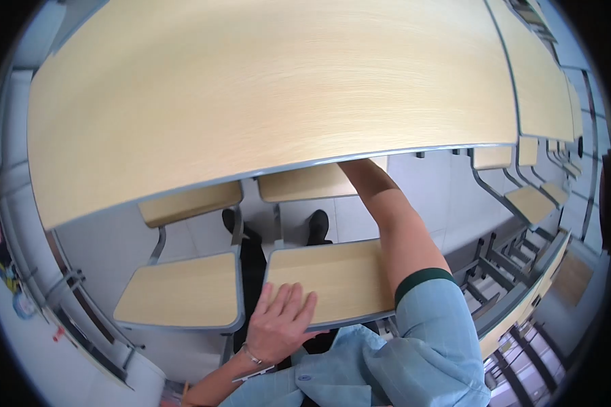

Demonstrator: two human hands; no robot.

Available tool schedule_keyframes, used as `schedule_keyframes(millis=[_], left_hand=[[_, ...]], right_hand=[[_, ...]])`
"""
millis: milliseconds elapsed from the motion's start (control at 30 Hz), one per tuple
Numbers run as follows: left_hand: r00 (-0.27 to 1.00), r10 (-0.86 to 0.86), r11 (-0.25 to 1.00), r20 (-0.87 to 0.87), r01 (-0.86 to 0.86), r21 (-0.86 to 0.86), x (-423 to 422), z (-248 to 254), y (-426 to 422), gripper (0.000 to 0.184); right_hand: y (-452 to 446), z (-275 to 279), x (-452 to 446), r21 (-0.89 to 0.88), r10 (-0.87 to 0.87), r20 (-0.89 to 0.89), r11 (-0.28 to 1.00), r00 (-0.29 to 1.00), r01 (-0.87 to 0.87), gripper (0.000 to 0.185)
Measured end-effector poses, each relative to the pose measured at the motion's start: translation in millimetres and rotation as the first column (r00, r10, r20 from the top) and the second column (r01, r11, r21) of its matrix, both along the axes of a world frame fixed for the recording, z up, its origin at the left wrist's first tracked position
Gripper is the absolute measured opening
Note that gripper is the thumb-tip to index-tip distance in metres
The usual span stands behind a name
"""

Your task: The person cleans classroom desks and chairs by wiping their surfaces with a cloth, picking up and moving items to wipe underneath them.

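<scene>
My left hand [278, 325] lies on the near left part of a wooden chair back [336, 278], its fingers stretched out and a little apart. A bracelet [252, 354] circles that wrist. My right forearm [387, 203] reaches forward beneath the edge of the large wood-grain table [271, 81]. The tabletop hides my right hand, so what it touches cannot be seen. Below the table edge is the seat [302, 184] of the chair that I am touching.
A second chair back [183, 292] stands on the left, with its seat [193, 203] partly beneath the table. My shoes [318, 227] are on the tiled floor between the chairs. More chairs [529, 203] and another table [536, 81] line the right side.
</scene>
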State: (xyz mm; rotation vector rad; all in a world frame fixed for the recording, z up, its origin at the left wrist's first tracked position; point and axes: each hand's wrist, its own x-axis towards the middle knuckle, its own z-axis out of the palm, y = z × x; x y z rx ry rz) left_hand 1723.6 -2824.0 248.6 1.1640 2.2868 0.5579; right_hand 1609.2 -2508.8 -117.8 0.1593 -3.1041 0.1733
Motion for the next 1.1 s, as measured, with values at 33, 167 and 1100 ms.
schedule_keyframes(millis=[33,167,1100], left_hand=[[1.0,-0.019,1.0,-0.014,0.019,-0.021,-1.7,0.7,0.8,0.069],[0.997,-0.046,0.999,-0.057,0.045,-0.015,-1.4,-3.5,5.3,0.068],[0.977,-0.144,0.988,-0.155,0.134,-0.075,-28.6,-54.3,3.6,0.057]], right_hand=[[27.1,3.5,-1.9,0.024,-0.101,0.112,0.995,0.989,0.099,0.054],[105.6,6.5,43.3,0.14,-0.392,0.39,0.92,0.833,0.367,0.056],[-329.5,353.9,571.7,-0.523,-0.62,0.77,-0.477,-0.152,-0.706,0.037]])
